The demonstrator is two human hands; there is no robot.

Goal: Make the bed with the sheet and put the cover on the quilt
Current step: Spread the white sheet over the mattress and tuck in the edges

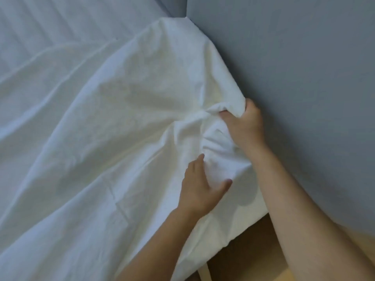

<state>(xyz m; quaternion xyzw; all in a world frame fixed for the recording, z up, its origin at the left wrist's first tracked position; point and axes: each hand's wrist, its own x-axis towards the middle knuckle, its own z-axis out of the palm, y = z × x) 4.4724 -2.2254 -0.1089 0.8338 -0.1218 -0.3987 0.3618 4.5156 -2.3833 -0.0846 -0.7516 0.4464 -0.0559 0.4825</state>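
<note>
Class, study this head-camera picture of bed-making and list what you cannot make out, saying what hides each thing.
- Head view: fingertips of the right hand, buried in a fold of the sheet it grips.
- Head view: the mattress edge beside the wall, covered by the sheet.
- Head view: striped fabric, cut off by the top and left edges; quilt or cover, unclear.

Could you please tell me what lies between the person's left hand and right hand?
Only bunched folds of the white sheet lie between the left hand and the right hand, as the head view shows.
</note>
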